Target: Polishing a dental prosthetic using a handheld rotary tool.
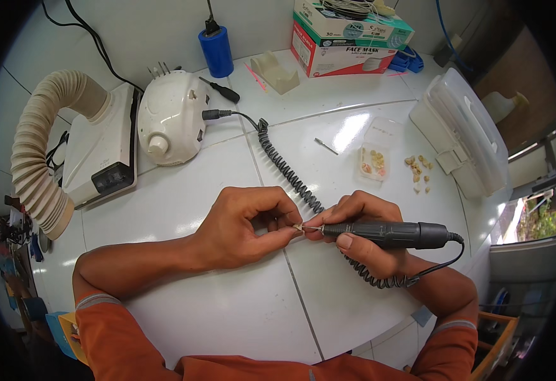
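My left hand (240, 222) is closed, pinching a small cream, tooth-like piece (297, 227) between thumb and fingertips. In my right hand (370, 257) lies a black rotary handpiece (395, 234), held level like a pen. Its thin metal bit (313, 228) points left and meets the small piece or comes very close to it; the fingers partly hide this spot. From the handpiece's right end a cable loops back under my right hand into a black coiled cord (283, 166). That cord runs to a white control unit (170, 120) with a round knob.
A small clear box (372, 166) holds yellowish and pinkish pieces; several loose cream pieces (417, 166) lie beside it. A loose metal bit (326, 146) is nearby. A white hose (37, 146) stands left, a lidded plastic case (459, 136) right, and mask boxes (338, 54) behind.
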A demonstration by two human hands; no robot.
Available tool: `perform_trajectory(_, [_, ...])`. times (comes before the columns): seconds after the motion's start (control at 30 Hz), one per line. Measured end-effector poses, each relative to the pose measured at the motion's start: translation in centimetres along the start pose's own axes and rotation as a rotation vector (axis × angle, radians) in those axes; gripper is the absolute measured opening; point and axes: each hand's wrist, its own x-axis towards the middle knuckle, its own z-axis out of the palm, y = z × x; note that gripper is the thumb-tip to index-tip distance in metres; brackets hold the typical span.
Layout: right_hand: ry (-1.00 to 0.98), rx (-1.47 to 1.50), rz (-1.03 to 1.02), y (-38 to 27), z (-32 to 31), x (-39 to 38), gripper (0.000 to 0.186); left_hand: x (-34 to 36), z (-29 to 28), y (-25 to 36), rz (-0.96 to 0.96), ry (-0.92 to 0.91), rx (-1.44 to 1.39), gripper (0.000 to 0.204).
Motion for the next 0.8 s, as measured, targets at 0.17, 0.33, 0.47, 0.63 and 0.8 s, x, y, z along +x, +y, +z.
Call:
perform_trajectory(0.17, [-0.021, -0.060, -0.038, -0.16, 0.21, 0.11, 0.026, -0.01, 0.00, -0.27, 0.040, -0.001, 0.032, 0.011])
perform_trajectory(0.33, [-0.037, -0.073, -0.089, 0.42, 0.16, 0.06, 0.027, 0.11, 0.52, 0.20, 0.068, 0.043, 0.011, 0.013])
perform_trajectory(0.47, [-0.050, -0.082, -0.093, 0.53, 0.10, 0.06, 0.026, 0.02, 0.28, 0.11, 0.054, 0.012, 0.052, 0.014])
perform_trajectory(0.63, [-0.031, -0.078, -0.069, 0.21, 0.52, 0.05, 0.025, 0.03, 0.28, 0.09, 0.014, 0.007, 0.024, 0.012])
perform_trajectory(0.8, [-0.033, -0.102, -0.065, 0.14, 0.58, 0.22, 0.022, 0.05, 0.23, -0.11, 0.009, 0.008, 0.029, 0.011])
